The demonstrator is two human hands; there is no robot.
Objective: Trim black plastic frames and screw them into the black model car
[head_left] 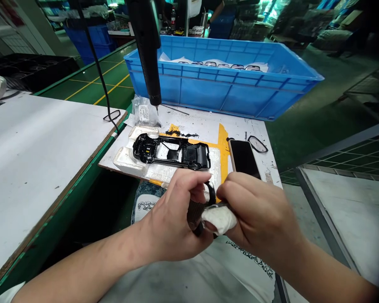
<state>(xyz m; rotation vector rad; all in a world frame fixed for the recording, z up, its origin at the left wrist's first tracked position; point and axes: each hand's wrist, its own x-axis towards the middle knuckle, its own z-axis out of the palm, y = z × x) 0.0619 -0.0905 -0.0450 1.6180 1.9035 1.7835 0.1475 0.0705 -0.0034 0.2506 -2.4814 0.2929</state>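
The small dark part (196, 215), a black piece with a loop-like end, too blurred to identify more closely, sits low in the centre of the view, above the person's lap and just in front of the table edge. The left hand (173, 221) is closed around its lower end, and the right hand (260, 214) pinches its upper end, one fingertip covered by a white cloth wrap (220, 219). The step in hand looks like working or fitting this piece between the fingers. Any further handling calls for a steady two-handed pinch, since the piece is small and half hidden. Just beyond, a glossy black plastic model-car shell (172, 152) lies in a white foam cradle (124, 160), with a dark-screened smartphone (244, 159) beside it. A black powered screwdriver (147, 54) hangs above the table, in front of a large blue plastic crate (227, 86).
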